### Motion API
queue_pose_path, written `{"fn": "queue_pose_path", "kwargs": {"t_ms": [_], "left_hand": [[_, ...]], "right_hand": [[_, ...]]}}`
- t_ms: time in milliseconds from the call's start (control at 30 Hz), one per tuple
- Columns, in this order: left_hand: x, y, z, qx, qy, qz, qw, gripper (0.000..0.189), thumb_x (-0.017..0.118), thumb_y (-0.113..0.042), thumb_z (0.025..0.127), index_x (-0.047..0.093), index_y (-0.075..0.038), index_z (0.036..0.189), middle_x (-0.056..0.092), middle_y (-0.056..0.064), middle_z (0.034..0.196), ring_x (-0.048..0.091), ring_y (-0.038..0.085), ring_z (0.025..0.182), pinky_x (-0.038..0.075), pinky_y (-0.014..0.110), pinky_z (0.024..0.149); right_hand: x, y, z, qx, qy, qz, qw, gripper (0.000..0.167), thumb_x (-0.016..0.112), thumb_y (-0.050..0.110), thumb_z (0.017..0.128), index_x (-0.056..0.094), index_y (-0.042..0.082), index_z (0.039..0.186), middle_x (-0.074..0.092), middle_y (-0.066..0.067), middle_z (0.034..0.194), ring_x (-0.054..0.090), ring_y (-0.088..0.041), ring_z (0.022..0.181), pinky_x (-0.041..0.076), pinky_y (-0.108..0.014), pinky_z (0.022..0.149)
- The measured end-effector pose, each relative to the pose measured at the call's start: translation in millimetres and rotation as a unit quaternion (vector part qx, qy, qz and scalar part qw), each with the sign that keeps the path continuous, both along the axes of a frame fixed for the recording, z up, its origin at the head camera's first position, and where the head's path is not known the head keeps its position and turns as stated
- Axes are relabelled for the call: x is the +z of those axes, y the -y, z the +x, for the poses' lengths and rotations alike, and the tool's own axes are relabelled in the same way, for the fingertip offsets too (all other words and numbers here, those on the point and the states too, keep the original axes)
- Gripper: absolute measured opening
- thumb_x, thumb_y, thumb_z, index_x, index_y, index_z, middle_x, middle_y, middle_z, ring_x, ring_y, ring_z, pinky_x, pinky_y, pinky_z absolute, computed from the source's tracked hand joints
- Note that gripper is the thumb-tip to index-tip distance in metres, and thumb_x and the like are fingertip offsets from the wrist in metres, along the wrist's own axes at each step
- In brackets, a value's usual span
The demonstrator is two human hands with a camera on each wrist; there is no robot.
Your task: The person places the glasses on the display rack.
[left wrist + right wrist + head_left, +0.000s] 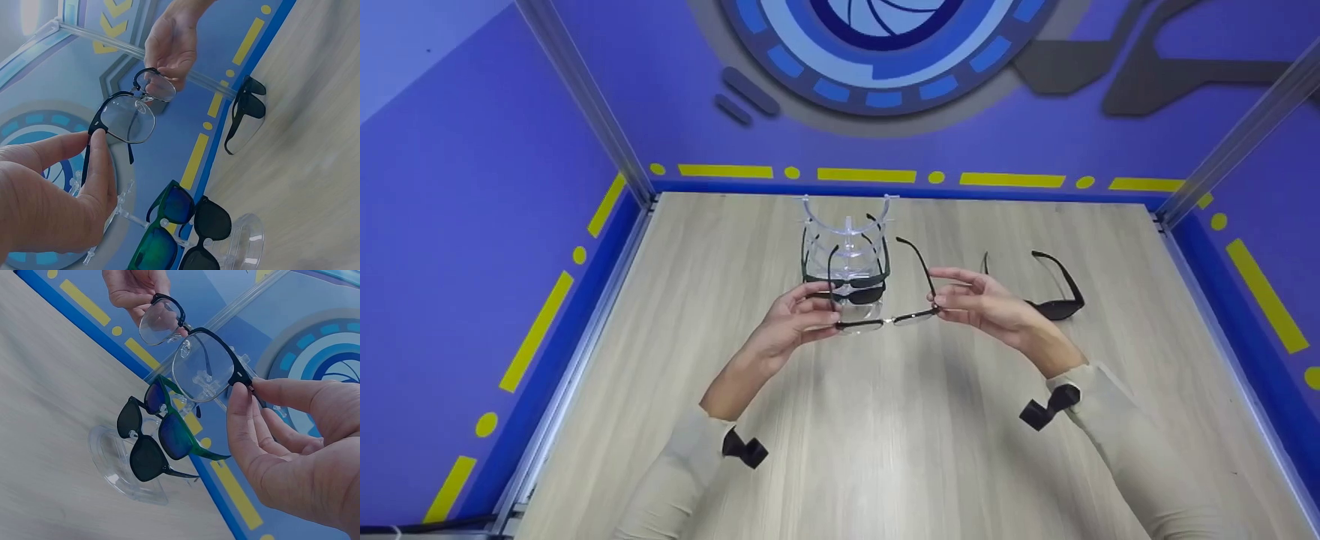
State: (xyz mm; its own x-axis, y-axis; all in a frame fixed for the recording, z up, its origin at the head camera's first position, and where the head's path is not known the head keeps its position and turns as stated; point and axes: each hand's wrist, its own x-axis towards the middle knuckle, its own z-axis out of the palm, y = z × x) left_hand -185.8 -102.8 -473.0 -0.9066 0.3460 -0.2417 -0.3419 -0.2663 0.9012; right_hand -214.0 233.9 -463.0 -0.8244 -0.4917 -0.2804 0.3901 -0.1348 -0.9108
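Observation:
Both hands hold a pair of clear-lensed eyeglasses (915,317) with black upper rims, its temples unfolded and pointing away toward the back wall. My left hand (789,324) pinches the left hinge corner between thumb and fingers. At the opposite hinge, my right hand (990,307) pinches the frame the same way. Just beyond the eyeglasses stands a clear plastic display stand (849,225). It carries green-framed sunglasses (175,433) with bluish lenses and, below them, black sunglasses (143,455). The stand's upper arms show bare in the head view.
Another pair of black sunglasses (1057,309) lies on the wooden table (877,450) to the right, partly behind my right hand. Blue printed panels (660,90) wall the table at the back and sides, with metal posts (585,97) at the corners.

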Motion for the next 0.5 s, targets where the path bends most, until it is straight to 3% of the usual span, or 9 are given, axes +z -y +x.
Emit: {"fn": "queue_pose_path", "kwargs": {"t_ms": [500], "left_hand": [[4.7,16.3,-13.8,0.019,-0.003,-0.005,0.9998,0.056,0.063,0.011,0.092,0.042,0.004,0.144,0.072,0.001,0.099,0.072,0.012,0.091,0.063,0.025,0.082]], "right_hand": [[1.7,22,-12.1,-0.03,0.006,0.008,0.9995,0.063,0.064,-0.003,0.097,0.036,0.001,0.153,0.069,-0.002,0.107,0.07,-0.012,0.098,0.06,-0.027,0.093]]}}
